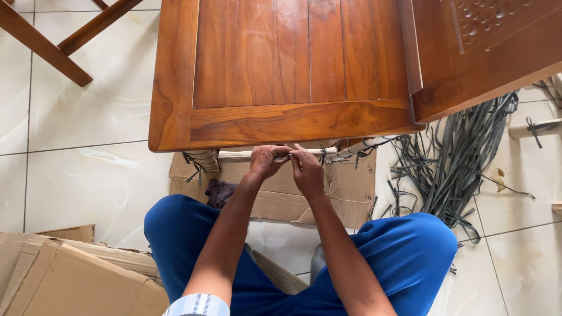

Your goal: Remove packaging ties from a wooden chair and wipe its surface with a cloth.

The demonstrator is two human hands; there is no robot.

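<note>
Blue-trousered knees (pixel 410 257) frame the view, and beyond them both hands meet at a pale rail (pixel 234 154) just under the near edge of the wooden tabletop (pixel 281 70). Left hand (pixel 266 162) and right hand (pixel 305 169) are curled closed, pinching a thin dark strip (pixel 282 158) against that rail. Below the rail lies flattened cardboard (pixel 345 193); right of it sprawls a heap of loose dark strips (pixel 462 158). Such a narrow pinch could slip, I judge, letting the strip slacken, or loose strands could snag.
</note>
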